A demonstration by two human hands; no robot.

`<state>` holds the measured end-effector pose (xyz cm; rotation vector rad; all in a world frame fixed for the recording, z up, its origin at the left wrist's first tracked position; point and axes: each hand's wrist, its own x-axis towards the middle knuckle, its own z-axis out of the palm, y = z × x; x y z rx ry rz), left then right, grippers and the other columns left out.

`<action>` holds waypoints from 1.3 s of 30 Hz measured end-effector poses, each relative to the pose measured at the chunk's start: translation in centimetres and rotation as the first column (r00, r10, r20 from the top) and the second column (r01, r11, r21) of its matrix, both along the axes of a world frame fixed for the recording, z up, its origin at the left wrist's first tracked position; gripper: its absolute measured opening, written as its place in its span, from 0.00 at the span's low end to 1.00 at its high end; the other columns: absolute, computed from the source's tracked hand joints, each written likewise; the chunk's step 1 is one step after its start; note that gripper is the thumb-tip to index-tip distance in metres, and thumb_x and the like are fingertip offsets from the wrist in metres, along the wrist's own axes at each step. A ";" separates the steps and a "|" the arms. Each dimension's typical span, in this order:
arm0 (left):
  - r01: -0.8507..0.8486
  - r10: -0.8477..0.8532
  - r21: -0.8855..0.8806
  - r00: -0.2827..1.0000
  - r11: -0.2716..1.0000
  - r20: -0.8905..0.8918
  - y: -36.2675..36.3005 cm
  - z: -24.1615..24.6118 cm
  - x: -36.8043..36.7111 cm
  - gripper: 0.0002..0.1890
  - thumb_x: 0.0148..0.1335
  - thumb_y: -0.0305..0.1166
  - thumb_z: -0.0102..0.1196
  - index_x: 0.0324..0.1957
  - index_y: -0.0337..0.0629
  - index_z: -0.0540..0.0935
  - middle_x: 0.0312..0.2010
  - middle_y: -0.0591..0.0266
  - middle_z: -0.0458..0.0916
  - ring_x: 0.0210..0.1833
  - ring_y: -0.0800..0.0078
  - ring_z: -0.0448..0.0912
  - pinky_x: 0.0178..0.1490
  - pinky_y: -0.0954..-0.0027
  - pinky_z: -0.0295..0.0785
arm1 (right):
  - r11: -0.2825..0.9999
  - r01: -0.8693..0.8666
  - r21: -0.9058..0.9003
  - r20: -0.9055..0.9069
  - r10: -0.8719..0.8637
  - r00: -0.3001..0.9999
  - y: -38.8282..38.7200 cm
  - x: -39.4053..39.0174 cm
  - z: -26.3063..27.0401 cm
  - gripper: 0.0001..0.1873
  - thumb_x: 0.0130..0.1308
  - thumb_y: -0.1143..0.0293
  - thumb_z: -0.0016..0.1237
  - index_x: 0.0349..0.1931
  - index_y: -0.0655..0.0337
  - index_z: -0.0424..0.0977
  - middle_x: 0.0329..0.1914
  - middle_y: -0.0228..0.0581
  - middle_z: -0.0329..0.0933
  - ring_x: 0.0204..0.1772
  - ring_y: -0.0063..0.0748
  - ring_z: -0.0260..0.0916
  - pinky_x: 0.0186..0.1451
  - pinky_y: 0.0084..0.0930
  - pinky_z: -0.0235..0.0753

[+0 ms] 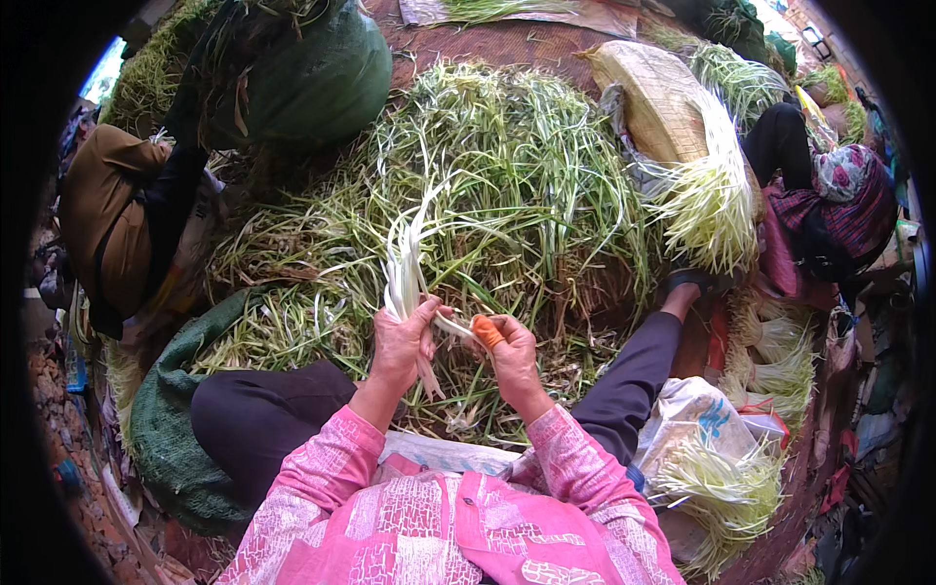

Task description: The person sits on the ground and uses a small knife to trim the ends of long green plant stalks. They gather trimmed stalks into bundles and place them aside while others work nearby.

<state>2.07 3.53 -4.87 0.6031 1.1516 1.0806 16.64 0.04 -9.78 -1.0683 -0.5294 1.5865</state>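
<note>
A bundle of pale, white-stemmed leafy stalks (403, 272), like young garlic or chives, stands upright in my left hand (395, 351). Its white ends poke out below my fingers. My right hand (516, 358) pinches a single white stalk (455, 327) that runs across from the left hand. An orange cover (487, 331) wraps the right thumb. Beneath and beyond both hands spreads a large heap of loose green stalks (504, 168), brown and matted at its near side. The right fingertips are partly hidden.
A green mesh sack (168, 424) lies by my left knee. Cleaned pale stalks (720, 482) rest on a white sack at right; more stalks (706, 197) lean against a tan sack (647, 95). A full green sack (314, 80) stands far left. People sit on both sides.
</note>
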 end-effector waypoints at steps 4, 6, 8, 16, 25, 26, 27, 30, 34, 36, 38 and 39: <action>-0.065 0.064 0.035 0.998 0.997 0.004 0.4 -0.6 -0.6 0.06 0.59 0.27 0.53 0.37 0.37 0.73 0.26 0.55 0.80 0.08 0.86 0.63 0.10 0.84 0.60 | 0.952 0.166 -0.258 -0.436 -0.268 0.859 0.1 1.9 0.9 0.04 0.63 0.70 0.45 0.33 0.59 0.70 0.24 0.29 0.71 0.30 0.20 0.71 0.35 0.20 0.73; -0.116 0.115 0.051 0.993 0.992 0.013 1.1 -0.6 -1.7 0.06 0.59 0.26 0.52 0.36 0.37 0.72 0.26 0.55 0.80 0.08 0.86 0.64 0.09 0.83 0.60 | 0.992 -0.059 -0.113 -0.392 0.010 0.920 -1.3 4.7 0.5 0.06 0.65 0.67 0.43 0.32 0.59 0.70 0.23 0.29 0.72 0.25 0.20 0.69 0.32 0.20 0.72; -0.155 0.155 0.002 0.987 0.988 0.033 1.7 -0.2 -2.2 0.06 0.59 0.26 0.52 0.37 0.37 0.71 0.25 0.55 0.80 0.07 0.85 0.63 0.09 0.82 0.60 | 0.922 -0.364 -0.133 -0.048 0.361 0.931 -3.0 8.0 -0.6 0.10 0.64 0.64 0.44 0.29 0.59 0.72 0.20 0.27 0.71 0.22 0.19 0.67 0.27 0.19 0.69; -0.118 0.119 -0.034 0.992 0.992 0.031 0.3 0.0 -0.5 0.06 0.59 0.27 0.52 0.35 0.36 0.71 0.26 0.55 0.80 0.08 0.85 0.64 0.10 0.82 0.63 | 0.857 -0.515 -0.014 0.690 0.381 0.615 -3.8 9.3 -0.3 0.17 0.58 0.59 0.51 0.43 0.60 0.74 0.51 0.42 0.71 0.52 0.32 0.68 0.54 0.31 0.68; 0.126 -0.135 -0.171 0.990 0.977 -0.039 -3.7 -3.1 1.3 0.16 0.55 0.32 0.59 0.41 0.33 0.72 0.28 0.56 0.80 0.32 0.73 0.79 0.35 0.73 0.74 | 0.786 -0.615 -0.066 0.623 0.514 0.589 -5.0 2.6 0.2 0.15 0.62 0.59 0.41 0.30 0.64 0.71 0.19 0.47 0.71 0.23 0.41 0.72 0.27 0.33 0.68; 0.119 -0.118 -0.207 0.993 0.971 0.019 -4.6 -3.4 1.7 0.14 0.55 0.31 0.58 0.40 0.34 0.73 0.28 0.57 0.80 0.32 0.72 0.78 0.35 0.73 0.74 | 0.791 -0.611 -0.026 0.660 0.472 0.584 -4.5 2.4 0.7 0.15 0.63 0.59 0.40 0.29 0.64 0.70 0.19 0.47 0.71 0.23 0.42 0.71 0.27 0.33 0.67; 0.121 -0.104 -0.239 0.991 0.963 0.082 -4.8 -3.2 2.3 0.12 0.54 0.29 0.58 0.38 0.35 0.74 0.28 0.58 0.80 0.32 0.72 0.78 0.34 0.74 0.74 | 0.798 -0.602 0.014 0.698 0.423 0.577 -4.1 2.4 1.3 0.15 0.63 0.59 0.40 0.29 0.64 0.69 0.19 0.48 0.70 0.23 0.43 0.71 0.27 0.34 0.67; 0.126 -0.118 -0.118 0.990 0.985 0.073 -2.1 -0.9 2.0 0.07 0.58 0.30 0.54 0.35 0.37 0.73 0.26 0.59 0.79 0.30 0.71 0.79 0.35 0.70 0.76 | 0.782 -0.622 -0.045 0.617 0.512 0.598 -4.2 2.7 2.3 0.15 0.63 0.60 0.40 0.29 0.65 0.69 0.18 0.49 0.68 0.21 0.44 0.67 0.26 0.34 0.66; 0.005 0.049 0.398 0.991 0.917 -0.124 5.7 6.2 -0.7 0.09 0.65 0.34 0.43 0.41 0.41 0.70 0.20 0.65 0.75 0.22 0.74 0.76 0.31 0.70 0.77 | 0.521 -0.768 -0.372 0.693 0.706 0.143 -5.2 4.8 0.0 0.15 0.63 0.58 0.43 0.25 0.59 0.74 0.17 0.34 0.71 0.19 0.28 0.65 0.26 0.26 0.68; -0.243 0.313 0.413 0.943 0.878 -0.111 9.9 11.7 -0.7 0.09 0.63 0.33 0.46 0.37 0.36 0.71 0.18 0.66 0.70 0.21 0.77 0.71 0.27 0.71 0.74 | 0.540 -0.620 -0.568 0.664 0.746 0.041 -3.8 7.2 -1.5 0.14 0.61 0.54 0.46 0.26 0.53 0.76 0.20 0.32 0.74 0.20 0.28 0.68 0.28 0.26 0.71; -0.186 0.135 0.632 0.982 0.752 0.129 14.3 13.4 -2.8 0.12 0.63 0.34 0.47 0.40 0.33 0.72 0.16 0.69 0.66 0.19 0.82 0.66 0.23 0.75 0.66 | 0.807 -0.480 -0.343 0.897 0.434 0.087 -1.9 11.5 -5.5 0.13 0.58 0.54 0.49 0.28 0.52 0.77 0.26 0.32 0.76 0.28 0.30 0.72 0.34 0.27 0.75; -0.142 0.022 0.636 0.981 0.759 0.192 15.3 13.8 -3.2 0.14 0.63 0.35 0.46 0.42 0.32 0.71 0.16 0.70 0.64 0.18 0.82 0.64 0.22 0.76 0.66 | 0.881 -0.465 -0.089 0.992 0.122 0.040 -0.7 13.1 -6.9 0.13 0.57 0.55 0.49 0.29 0.54 0.78 0.30 0.35 0.77 0.33 0.32 0.74 0.38 0.29 0.76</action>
